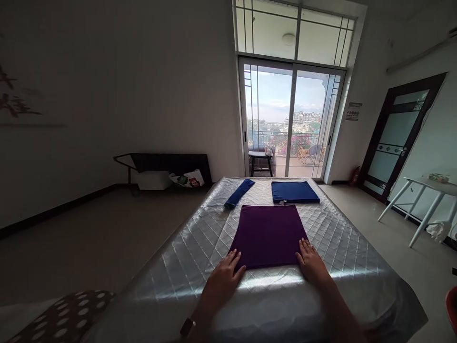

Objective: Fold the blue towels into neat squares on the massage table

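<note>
A: Where exactly is the purple cloth (269, 233), and how are its edges?

B: It lies flat on the silver cover (352, 243), in front of the person. The edges look quite straight, but its near right corner is hidden by a hand.

A: How much room is around it?

B: To the left and to the right of the purple cloth, a wide part of the quilted cover is showing. Beyond its far edge the strip is narrow, and then comes the folded blue cloth (295, 191), somewhat to the right. The rolled blue cloth (239, 194) lies slanting, just beyond the far left corner. Both are apart from the purple one.

A: And the hands?

B: The left hand (224, 274) is palm down at its near left corner, thumb spread inward. The right hand (311, 259) is likewise palm down, over its right edge near the front.

A: Are the fingers grasping?

B: They are extended and released, only laid upon the purple cloth. How firmly they press, I cannot tell.
</note>
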`<state>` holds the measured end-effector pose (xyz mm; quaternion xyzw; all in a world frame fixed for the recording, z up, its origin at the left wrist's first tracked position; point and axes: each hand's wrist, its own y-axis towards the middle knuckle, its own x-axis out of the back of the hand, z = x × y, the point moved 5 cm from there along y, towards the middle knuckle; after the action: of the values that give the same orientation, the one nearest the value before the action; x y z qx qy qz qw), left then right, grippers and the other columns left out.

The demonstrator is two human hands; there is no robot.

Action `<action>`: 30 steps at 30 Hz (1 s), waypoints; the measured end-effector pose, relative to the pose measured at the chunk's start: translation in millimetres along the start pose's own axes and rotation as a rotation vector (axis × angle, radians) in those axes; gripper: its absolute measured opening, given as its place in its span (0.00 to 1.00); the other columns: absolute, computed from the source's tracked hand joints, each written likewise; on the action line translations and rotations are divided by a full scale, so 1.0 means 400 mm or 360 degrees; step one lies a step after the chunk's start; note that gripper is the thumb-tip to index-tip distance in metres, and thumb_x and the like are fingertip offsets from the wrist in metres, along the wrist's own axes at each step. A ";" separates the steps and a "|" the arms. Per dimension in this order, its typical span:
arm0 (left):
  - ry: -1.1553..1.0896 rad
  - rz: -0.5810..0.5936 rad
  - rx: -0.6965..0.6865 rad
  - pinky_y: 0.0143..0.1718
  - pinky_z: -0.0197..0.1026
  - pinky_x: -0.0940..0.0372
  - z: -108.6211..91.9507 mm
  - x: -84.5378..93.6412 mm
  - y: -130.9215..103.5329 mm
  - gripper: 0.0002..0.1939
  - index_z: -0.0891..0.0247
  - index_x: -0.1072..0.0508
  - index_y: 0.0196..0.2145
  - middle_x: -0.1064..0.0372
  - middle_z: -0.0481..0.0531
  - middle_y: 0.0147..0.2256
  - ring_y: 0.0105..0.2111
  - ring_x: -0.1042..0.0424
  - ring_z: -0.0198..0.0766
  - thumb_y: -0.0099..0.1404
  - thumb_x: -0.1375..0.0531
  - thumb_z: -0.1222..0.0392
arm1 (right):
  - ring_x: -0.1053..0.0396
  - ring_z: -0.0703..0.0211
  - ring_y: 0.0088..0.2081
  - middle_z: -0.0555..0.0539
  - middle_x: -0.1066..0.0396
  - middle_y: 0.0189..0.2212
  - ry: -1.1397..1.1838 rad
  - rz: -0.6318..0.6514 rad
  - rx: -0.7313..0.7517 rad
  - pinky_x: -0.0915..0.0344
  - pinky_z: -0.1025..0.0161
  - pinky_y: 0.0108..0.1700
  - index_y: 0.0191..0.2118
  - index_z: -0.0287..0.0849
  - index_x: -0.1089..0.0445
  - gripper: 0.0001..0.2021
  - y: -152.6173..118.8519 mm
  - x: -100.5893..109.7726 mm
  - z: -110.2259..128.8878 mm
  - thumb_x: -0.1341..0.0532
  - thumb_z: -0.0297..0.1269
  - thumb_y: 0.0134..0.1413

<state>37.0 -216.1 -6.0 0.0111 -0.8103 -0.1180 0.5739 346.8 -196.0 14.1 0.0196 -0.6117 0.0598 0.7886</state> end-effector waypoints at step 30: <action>0.0051 0.0227 -0.0207 0.49 0.44 0.37 -0.053 0.097 -0.002 0.13 0.57 0.26 0.37 0.25 0.51 0.39 0.43 0.26 0.42 0.72 0.50 0.60 | 0.26 0.59 0.42 0.49 0.23 0.39 0.0221 -0.0125 0.0365 0.35 0.63 0.49 0.34 0.49 0.20 0.15 -0.077 0.133 -0.036 0.45 0.33 0.62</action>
<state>43.3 -226.5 36.6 -0.0821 -0.7905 -0.1290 0.5931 377.3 -221.1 63.2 0.1293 -0.5435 0.0997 0.8234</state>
